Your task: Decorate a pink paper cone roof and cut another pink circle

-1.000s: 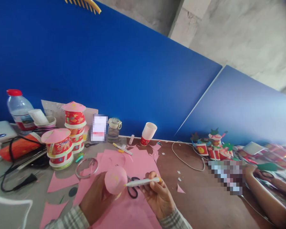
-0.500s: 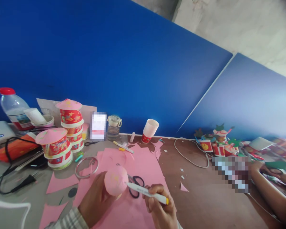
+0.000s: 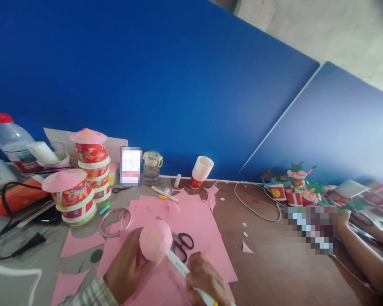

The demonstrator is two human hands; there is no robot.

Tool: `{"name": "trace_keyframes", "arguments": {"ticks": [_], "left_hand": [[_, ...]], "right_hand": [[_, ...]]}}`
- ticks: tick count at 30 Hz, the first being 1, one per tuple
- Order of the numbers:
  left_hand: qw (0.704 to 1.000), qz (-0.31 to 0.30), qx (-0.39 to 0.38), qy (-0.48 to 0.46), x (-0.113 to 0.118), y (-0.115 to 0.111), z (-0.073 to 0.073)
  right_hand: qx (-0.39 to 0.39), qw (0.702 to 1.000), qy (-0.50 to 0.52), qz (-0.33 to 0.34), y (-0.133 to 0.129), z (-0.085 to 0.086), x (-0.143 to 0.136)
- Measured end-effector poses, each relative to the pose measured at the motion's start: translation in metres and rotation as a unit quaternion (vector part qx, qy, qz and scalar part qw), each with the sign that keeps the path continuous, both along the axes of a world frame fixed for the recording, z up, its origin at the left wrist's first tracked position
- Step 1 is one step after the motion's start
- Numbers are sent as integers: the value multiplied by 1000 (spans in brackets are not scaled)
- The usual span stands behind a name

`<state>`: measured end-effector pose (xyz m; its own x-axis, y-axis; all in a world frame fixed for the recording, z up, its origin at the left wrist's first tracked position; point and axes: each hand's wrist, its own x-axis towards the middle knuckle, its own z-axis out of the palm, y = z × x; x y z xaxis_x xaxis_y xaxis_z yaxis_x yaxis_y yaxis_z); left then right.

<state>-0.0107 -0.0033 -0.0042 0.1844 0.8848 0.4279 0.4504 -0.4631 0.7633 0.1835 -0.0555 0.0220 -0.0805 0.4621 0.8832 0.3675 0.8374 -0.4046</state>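
1. L hand (image 3: 127, 267), lower ctr: fingers curled snugly round pink paper cone (image 3: 154, 240), also lower ctr. Risk, as I judge remotely: excess squeeze, thin paper dents.
2. R hand (image 3: 207, 275), lower ctr, R of cone: fingers wrapped tight on white marker (image 3: 178, 263); tip at cone's lower R edge, contact unclear on my feed. Risk: cone tilts, tip skids, stray mark.
3. Scissors (image 3: 187, 241), just R of cone: handles could snag R fingers if I dip low.
4. Pink sheet (image 3: 210, 250), beneath: overshoot could ink it.
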Motion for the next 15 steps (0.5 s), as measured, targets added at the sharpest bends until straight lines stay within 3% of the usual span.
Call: {"name": "trace_keyframes", "arguments": {"ticks": [5, 15], "left_hand": [[1000, -4, -9, 2, -1, 0, -1], [1000, 11, -11, 12, -2, 1, -8]], "right_hand": [[39, 998, 27, 32, 2, 0, -3], [-1, 1000, 1, 23, 0, -3, 1]]}}
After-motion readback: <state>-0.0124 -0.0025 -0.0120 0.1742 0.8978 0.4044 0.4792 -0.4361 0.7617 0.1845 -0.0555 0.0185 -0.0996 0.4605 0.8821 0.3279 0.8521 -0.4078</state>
